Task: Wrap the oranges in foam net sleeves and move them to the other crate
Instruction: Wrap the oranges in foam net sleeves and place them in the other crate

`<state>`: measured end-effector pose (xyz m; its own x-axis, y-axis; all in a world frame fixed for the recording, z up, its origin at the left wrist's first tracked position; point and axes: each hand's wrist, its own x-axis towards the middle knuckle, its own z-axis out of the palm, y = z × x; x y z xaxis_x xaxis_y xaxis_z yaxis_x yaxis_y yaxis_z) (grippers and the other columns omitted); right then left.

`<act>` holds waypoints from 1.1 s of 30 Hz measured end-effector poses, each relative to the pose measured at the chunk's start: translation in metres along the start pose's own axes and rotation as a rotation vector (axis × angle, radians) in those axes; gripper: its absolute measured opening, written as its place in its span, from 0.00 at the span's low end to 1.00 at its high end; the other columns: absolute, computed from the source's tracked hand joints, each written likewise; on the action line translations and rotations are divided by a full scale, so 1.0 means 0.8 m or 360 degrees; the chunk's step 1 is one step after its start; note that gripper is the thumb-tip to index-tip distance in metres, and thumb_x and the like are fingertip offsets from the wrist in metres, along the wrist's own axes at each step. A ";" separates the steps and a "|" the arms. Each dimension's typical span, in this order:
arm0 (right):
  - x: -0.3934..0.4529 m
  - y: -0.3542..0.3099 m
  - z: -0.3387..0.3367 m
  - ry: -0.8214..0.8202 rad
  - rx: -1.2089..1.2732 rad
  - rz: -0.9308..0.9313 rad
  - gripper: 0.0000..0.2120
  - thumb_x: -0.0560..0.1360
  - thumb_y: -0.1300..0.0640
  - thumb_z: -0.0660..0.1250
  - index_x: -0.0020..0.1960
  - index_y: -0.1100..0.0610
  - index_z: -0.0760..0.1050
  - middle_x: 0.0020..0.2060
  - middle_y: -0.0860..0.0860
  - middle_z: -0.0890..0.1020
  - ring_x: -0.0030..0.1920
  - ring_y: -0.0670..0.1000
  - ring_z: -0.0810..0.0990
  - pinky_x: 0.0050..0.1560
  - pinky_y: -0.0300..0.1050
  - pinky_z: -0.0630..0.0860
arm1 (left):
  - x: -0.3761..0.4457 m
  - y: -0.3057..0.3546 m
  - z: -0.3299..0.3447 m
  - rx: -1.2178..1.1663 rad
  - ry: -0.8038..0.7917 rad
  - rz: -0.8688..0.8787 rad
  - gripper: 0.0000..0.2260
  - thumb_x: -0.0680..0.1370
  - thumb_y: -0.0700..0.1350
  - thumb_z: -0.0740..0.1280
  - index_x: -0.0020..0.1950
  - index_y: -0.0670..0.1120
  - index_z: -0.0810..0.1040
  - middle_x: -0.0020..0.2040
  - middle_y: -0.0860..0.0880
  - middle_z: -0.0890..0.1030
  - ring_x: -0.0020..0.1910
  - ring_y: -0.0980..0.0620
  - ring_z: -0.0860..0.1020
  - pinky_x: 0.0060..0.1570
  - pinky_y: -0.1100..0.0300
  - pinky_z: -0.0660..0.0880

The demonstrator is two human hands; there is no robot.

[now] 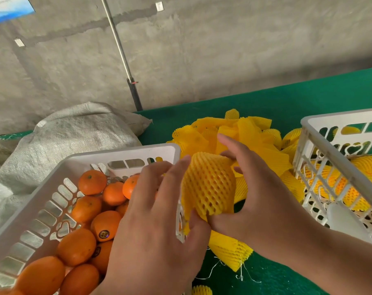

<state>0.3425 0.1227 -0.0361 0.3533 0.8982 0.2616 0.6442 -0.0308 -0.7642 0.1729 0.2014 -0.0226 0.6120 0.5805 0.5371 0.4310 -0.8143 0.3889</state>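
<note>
Both hands' grips curled round netted orange (209,186), fruit hidden, left hand (157,226), right hand (263,192)

Yellow net sleeve (209,186), orange fruit (76,246), white crates (125,154), green table (308,99).
</note>
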 end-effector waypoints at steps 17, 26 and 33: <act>0.001 -0.002 0.004 -0.0153 -0.0056 0.0141 0.58 0.52 0.24 0.64 0.77 0.26 0.40 0.71 0.31 0.64 0.72 0.41 0.66 0.68 0.53 0.74 | 0.001 -0.018 0.002 0.0133 0.0277 0.0696 0.05 0.79 0.40 0.72 0.47 0.44 0.89 0.43 0.50 0.80 0.40 0.53 0.78 0.43 0.61 0.73; 0.006 0.001 -0.011 -0.0036 -0.0010 -0.0007 0.57 0.53 0.20 0.69 0.75 0.22 0.42 0.68 0.22 0.58 0.68 0.30 0.60 0.67 0.49 0.71 | 0.019 -0.018 0.002 -0.0603 0.0047 -0.0332 0.22 0.78 0.45 0.74 0.65 0.66 0.71 0.59 0.65 0.76 0.62 0.61 0.78 0.56 0.62 0.79; -0.003 0.000 -0.001 -0.0165 -0.0074 -0.0292 0.54 0.61 0.29 0.69 0.79 0.28 0.43 0.70 0.24 0.58 0.72 0.32 0.61 0.63 0.40 0.71 | 0.007 -0.006 0.008 -0.1441 -0.0411 -0.0671 0.24 0.65 0.64 0.80 0.58 0.73 0.77 0.56 0.58 0.85 0.51 0.56 0.86 0.44 0.65 0.82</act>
<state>0.3425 0.1202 -0.0361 0.1568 0.9309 0.3300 0.7226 0.1197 -0.6808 0.1786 0.2083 -0.0267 0.6966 0.7116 0.0910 0.0481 -0.1729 0.9838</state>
